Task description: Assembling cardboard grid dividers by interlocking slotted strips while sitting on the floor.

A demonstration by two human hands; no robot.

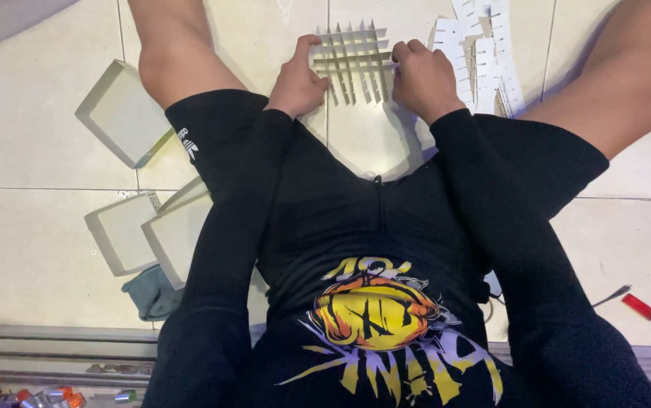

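Left hand: our left hand pinches the near-left edge of the white cardboard grid, steadying it.
Right hand: our right hand is clenched on the grid's right edge, so both sides stay square.
Grid: it lies on the tiled floor between our knees, within easy reach.
Strips: slotted white strips are stacked just right of it.
Trays: 3 shallow box trays sit left.

A person sits on a pale tiled floor with legs spread. The left hand and the right hand grip the two sides of a white cardboard grid divider lying between them. A pile of slotted white strips lies just right of it. Shallow box trays sit to the left, and a red lighter lies well apart at the right.
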